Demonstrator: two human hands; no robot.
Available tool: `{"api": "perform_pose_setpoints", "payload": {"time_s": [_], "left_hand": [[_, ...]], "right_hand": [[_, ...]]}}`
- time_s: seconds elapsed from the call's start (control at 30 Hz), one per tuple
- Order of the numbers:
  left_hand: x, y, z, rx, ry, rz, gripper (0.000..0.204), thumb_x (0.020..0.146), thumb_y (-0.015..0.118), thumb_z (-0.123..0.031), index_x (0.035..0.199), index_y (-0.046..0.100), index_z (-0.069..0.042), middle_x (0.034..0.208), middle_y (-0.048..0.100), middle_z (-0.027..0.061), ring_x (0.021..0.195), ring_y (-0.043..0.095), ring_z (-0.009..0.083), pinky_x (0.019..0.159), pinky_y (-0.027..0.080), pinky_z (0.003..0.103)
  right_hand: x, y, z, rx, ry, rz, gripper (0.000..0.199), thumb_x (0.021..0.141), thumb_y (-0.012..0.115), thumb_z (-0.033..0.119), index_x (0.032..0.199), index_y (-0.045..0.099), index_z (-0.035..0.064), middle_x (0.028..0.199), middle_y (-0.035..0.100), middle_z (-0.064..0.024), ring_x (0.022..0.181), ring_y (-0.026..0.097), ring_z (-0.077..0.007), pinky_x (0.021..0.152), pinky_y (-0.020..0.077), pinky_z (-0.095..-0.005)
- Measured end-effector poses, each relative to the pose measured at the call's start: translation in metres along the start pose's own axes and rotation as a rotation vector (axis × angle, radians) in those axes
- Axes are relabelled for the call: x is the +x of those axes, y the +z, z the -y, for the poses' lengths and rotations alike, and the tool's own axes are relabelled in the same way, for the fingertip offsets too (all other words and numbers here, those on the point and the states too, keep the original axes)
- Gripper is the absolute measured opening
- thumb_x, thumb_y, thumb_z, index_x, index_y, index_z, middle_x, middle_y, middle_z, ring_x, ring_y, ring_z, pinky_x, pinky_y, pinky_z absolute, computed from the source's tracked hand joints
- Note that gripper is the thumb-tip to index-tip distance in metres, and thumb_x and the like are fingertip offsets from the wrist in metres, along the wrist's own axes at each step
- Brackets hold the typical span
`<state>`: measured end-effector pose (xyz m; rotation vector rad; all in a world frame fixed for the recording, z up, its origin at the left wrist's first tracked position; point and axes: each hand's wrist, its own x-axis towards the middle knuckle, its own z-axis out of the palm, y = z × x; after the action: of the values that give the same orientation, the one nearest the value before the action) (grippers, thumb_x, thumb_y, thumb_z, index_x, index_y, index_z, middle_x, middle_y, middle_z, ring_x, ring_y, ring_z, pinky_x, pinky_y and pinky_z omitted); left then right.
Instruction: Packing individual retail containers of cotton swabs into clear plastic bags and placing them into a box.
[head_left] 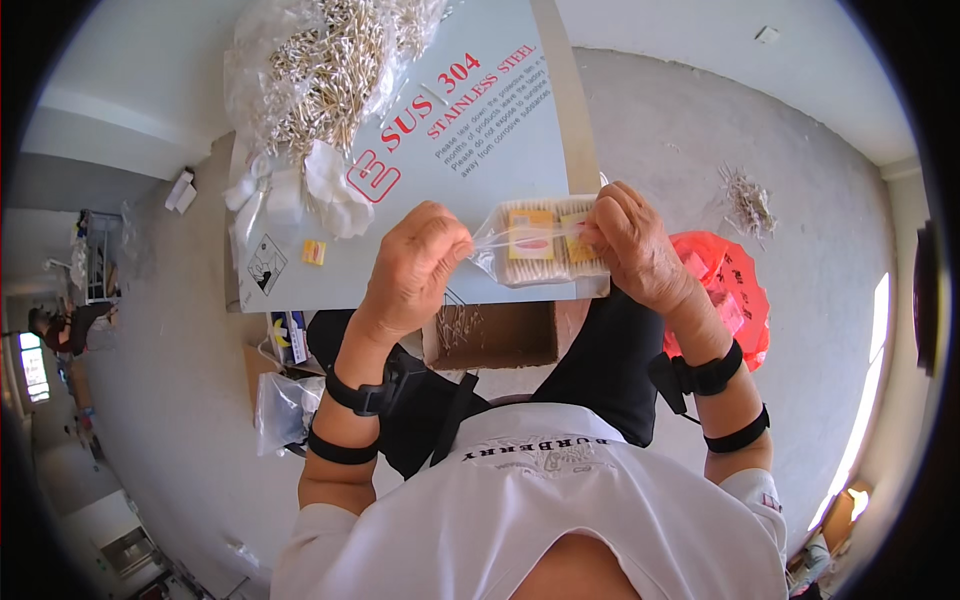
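Both hands hold a small clear plastic packet of cotton swabs (pixel 530 245) with yellow paper labels, above the near edge of a pale metal sheet table (pixel 470 140). My left hand (pixel 415 265) pinches the packet's open left end. On the packet's right end my right hand (pixel 635 245) has its fingers closed. A large clear bag of loose cotton swabs (pixel 320 75) lies on the far left part of the table, with white bunched plastic (pixel 300 190) in front of it.
A small yellow label (pixel 314 252) lies on the table near its left edge. A cardboard box (pixel 490 335) holding some swabs sits under the table by my knees. A red plastic bag (pixel 735 285) and scattered swabs (pixel 748 200) lie on the floor to the right. Clear bags (pixel 285 405) lie to the left.
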<state>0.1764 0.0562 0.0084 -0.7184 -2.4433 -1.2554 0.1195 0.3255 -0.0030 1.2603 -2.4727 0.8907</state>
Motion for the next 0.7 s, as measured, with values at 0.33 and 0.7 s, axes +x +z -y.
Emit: {"api": "perform_pose_setpoints", "payload": {"time_s": [0.33, 0.7], "left_hand": [[-0.002, 0.006, -0.003, -0.047, -0.077, -0.040, 0.013, 0.087, 0.061, 0.000, 0.082, 0.049, -0.001, 0.073, 0.045, 0.0099, 0.063, 0.046, 0.0262, 0.056, 0.039, 0.033], [-0.005, 0.020, -0.003, 0.071, 0.002, -0.159, 0.012, 0.088, 0.059, 0.000, 0.083, 0.048, 0.000, 0.074, 0.045, 0.0129, 0.066, 0.047, 0.0316, 0.057, 0.041, 0.039]], "right_hand": [[0.027, -0.018, 0.033, -0.134, -0.065, -0.039, 0.031, 0.073, 0.074, 0.017, 0.096, 0.057, 0.0049, 0.096, 0.057, -0.0088, 0.093, 0.054, -0.0282, 0.082, 0.0409, -0.0410], [0.056, 0.032, 0.049, 0.015, -0.122, 0.001, 0.025, 0.067, 0.074, 0.009, 0.082, 0.055, 0.0056, 0.089, 0.055, -0.0072, 0.087, 0.052, -0.0255, 0.076, 0.0394, -0.0369]]}}
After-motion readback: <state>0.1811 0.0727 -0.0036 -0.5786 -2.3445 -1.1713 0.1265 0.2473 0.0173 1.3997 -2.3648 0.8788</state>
